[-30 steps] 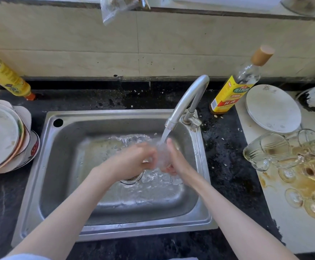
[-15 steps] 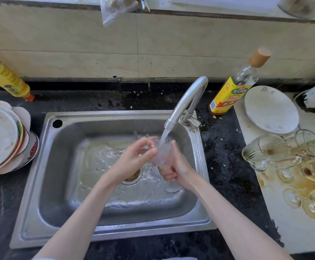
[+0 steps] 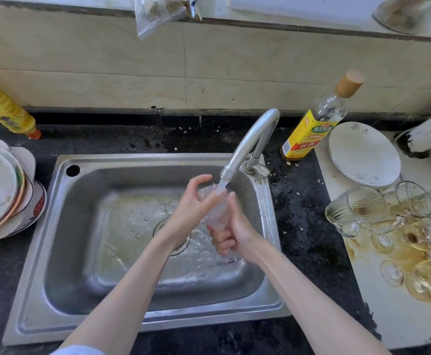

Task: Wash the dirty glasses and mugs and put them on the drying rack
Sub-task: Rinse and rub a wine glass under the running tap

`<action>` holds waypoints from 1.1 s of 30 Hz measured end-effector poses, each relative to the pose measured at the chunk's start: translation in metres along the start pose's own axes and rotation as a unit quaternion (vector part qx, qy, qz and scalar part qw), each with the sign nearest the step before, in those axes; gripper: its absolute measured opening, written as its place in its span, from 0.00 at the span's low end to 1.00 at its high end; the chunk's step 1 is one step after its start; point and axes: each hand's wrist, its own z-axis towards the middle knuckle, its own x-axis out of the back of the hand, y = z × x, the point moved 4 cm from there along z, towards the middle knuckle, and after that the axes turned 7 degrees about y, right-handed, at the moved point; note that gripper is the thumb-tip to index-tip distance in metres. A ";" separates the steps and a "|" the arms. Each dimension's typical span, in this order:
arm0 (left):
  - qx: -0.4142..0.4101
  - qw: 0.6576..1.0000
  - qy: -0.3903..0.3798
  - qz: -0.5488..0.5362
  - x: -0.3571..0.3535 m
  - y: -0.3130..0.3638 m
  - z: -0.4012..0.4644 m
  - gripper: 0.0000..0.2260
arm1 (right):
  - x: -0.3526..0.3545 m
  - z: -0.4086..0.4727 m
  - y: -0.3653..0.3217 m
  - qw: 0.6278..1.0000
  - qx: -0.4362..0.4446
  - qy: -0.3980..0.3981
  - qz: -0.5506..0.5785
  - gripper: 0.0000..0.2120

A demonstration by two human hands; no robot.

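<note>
- The stemmed glass [image 3: 215,213] is now raised upright into the faucet [image 3: 250,142] stream, higher than a second ago
- Its stem is gripped by the right hand [image 3: 234,233]; its bowl is cupped by the left hand [image 3: 192,203]
- Rinsing is judged under way; dirty glasses [image 3: 399,226] are left waiting on the right counter

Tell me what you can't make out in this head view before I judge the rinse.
- Glass: blurred by running water; both hands cover much of it, so cleanliness is unclear.
- Drain: mostly behind the left hand and wrist.
- Dirty glasses: cut off by the right edge; count uncertain.
- Drying rack: not in view.
</note>
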 end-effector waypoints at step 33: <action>0.176 0.966 0.126 -0.142 0.027 -0.033 0.016 0.21 | -0.011 0.004 -0.007 0.981 0.107 0.030 -0.159 0.08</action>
